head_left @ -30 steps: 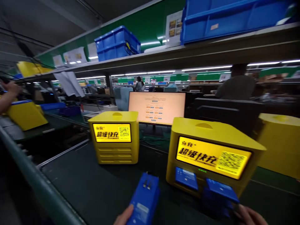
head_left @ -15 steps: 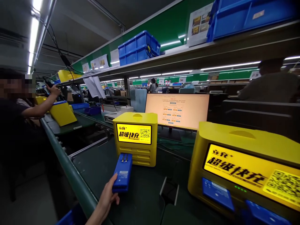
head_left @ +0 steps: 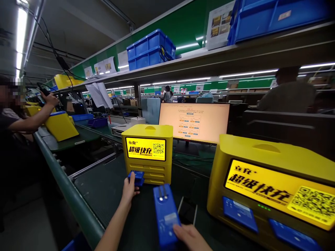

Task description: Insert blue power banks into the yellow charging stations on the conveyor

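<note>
My left hand (head_left: 129, 190) grips a blue power bank (head_left: 136, 177), which is held end-on against the lower front of the nearer-left yellow charging cabinet (head_left: 146, 153). Contact with a slot is hidden from this angle. My right hand (head_left: 190, 237) holds a second blue power bank (head_left: 165, 214) low over the dark green conveyor belt (head_left: 104, 195), its metal contacts facing up. To the right stands a larger yellow charging cabinet (head_left: 269, 181), with blue power banks (head_left: 239, 213) seated in its front.
A monitor (head_left: 194, 122) stands behind the cabinets. A co-worker's raised hand (head_left: 49, 99) holds a dark item by another yellow cabinet (head_left: 61, 126) at far left. The belt's green side rail (head_left: 69, 195) runs along the left. Blue crates (head_left: 150, 50) sit on the overhead shelf.
My left hand has carried its power bank forward to the cabinet's front. My right hand has come back into view with the second power bank. The view has shifted slightly.
</note>
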`<action>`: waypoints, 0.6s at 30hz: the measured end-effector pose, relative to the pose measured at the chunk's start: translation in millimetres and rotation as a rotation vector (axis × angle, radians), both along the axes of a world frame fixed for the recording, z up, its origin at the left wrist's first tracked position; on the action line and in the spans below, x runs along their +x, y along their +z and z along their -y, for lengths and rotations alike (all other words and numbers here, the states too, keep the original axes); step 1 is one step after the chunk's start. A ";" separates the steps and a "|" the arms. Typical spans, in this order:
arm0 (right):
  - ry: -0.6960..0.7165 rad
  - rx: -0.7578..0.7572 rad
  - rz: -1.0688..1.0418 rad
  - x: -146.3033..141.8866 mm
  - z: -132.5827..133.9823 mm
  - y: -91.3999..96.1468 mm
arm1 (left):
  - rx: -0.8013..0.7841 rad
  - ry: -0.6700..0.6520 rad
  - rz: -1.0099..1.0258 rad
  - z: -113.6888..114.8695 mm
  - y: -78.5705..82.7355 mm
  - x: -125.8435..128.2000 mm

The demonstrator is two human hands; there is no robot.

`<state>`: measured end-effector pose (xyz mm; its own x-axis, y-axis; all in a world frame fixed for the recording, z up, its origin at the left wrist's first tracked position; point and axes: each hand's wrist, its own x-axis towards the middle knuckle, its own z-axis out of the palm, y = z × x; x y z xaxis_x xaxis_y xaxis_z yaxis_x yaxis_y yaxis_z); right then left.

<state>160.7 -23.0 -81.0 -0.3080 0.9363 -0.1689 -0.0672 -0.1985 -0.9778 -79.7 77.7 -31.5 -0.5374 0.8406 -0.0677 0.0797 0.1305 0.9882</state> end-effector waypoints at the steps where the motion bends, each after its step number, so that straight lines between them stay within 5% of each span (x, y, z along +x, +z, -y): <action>1: 0.036 -0.017 -0.071 -18.9 -7.5 2.8 | 0.020 0.035 -0.055 7.3 -0.6 1.6; 5: -0.123 -0.130 -0.296 -75.1 -28.4 14.7 | 0.239 0.034 -0.439 52.0 -8.7 5.5; 9: -0.184 -0.107 -0.401 -87.8 -30.5 22.6 | 0.695 -0.384 -1.349 76.4 -17.7 16.9; 11: -0.162 -0.038 -0.409 -83.3 -30.4 25.4 | 0.843 -0.509 -1.606 74.3 -17.5 24.6; 18: -0.104 -0.042 -0.385 -74.2 -36.4 33.2 | 0.918 -0.387 -1.624 62.3 -16.2 33.9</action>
<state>86.5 13.4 -47.8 -0.2599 0.9606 -0.0989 -0.4489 -0.2108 -0.8684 -45.8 15.4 -47.7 0.5847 0.3919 0.7104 0.7619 -0.5659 -0.3149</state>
